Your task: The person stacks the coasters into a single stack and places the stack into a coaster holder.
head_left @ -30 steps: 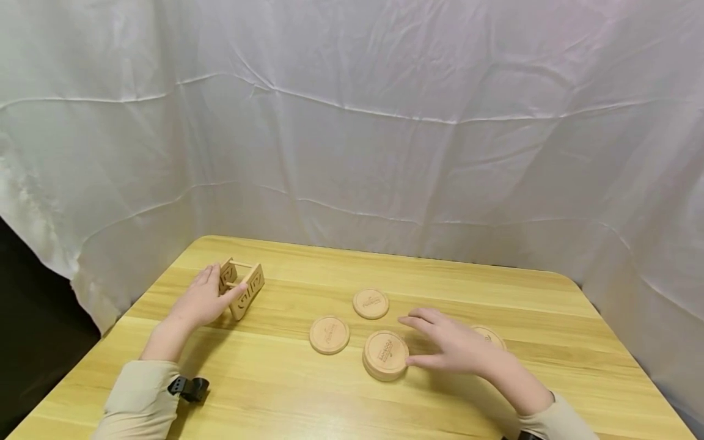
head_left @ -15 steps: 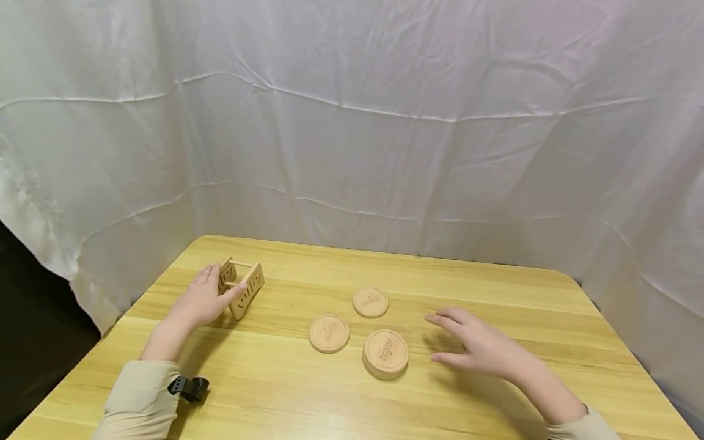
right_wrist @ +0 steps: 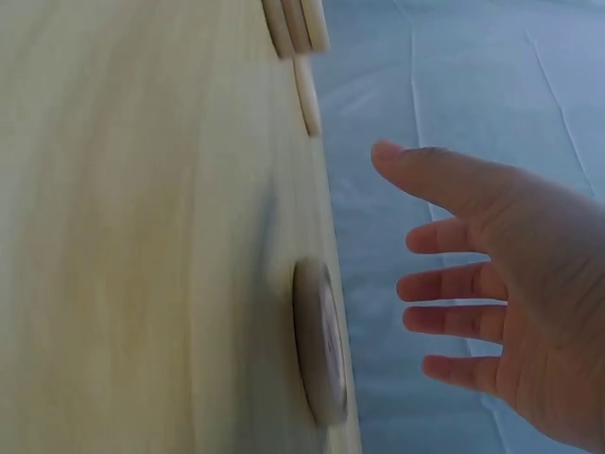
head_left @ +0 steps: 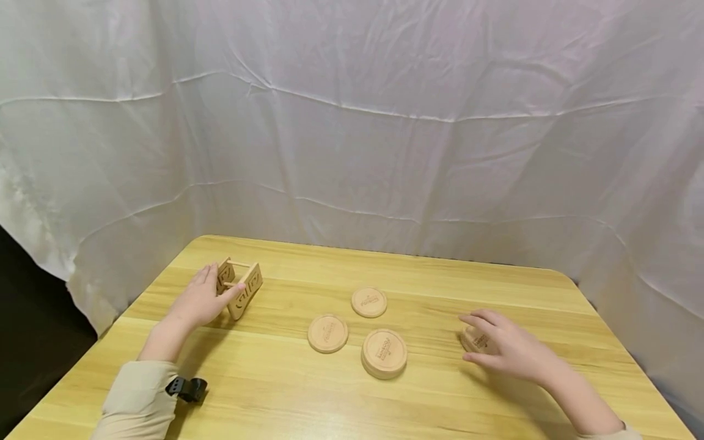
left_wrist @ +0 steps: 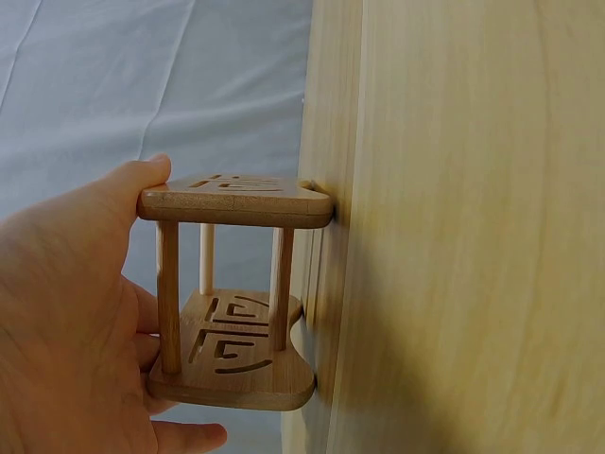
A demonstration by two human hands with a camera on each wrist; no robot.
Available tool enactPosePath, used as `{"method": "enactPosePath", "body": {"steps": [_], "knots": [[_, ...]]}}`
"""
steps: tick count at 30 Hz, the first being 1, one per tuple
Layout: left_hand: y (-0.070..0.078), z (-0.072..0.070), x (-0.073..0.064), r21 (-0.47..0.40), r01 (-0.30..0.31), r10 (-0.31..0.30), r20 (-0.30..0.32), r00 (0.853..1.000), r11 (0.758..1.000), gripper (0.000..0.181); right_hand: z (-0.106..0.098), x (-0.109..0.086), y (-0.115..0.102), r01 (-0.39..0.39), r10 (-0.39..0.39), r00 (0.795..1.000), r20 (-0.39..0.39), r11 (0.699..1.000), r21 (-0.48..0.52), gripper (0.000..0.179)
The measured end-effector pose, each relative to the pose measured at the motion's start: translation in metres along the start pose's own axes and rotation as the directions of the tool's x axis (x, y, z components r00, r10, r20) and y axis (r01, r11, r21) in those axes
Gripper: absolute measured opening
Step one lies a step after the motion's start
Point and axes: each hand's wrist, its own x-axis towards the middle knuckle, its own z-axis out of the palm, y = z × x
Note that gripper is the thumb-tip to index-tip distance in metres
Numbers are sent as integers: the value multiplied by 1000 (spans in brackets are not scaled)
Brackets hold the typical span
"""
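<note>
Over on the far left of the tabletop [head_left: 275, 403], my left grip [head_left: 201, 299] has the slotted wooden holder [head_left: 250, 287] pinched between thumb and fingers. Over right, my right grip [head_left: 508, 347] is spread above a round coaster [head_left: 476, 340], not touching it. Looks like the reaching step to me; next move probably calls for lowering and closing round the rim.

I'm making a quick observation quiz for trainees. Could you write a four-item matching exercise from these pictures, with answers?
1. coaster holder
2. right hand
3. curtain
4. black wristband

A. hanging behind the table
B. at the left sleeve's cuff
C. held by the left hand
D. open, holding nothing

Pairs: 1-C, 2-D, 3-A, 4-B
</note>
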Motion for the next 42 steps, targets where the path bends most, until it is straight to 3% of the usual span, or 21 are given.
{"method": "enactPosePath", "body": {"steps": [7,14,25,42], "knots": [[-2,1,-1,2,-5,5,0,1000,1000,104,0,-3,17,-72,72,996,57,997,-6,63],[-2,2,0,4,-9,9,-8,1000,1000,105,2,-8,27,-143,139,982,130,990,19,75],[-2,2,0,12,-14,14,-11,1000,1000,106,9,-11,37,-161,154,972,178,987,25,82],[-3,4,1,6,-16,16,-8,1000,1000,105,14,-11,36,-167,164,973,165,986,8,82]]}}
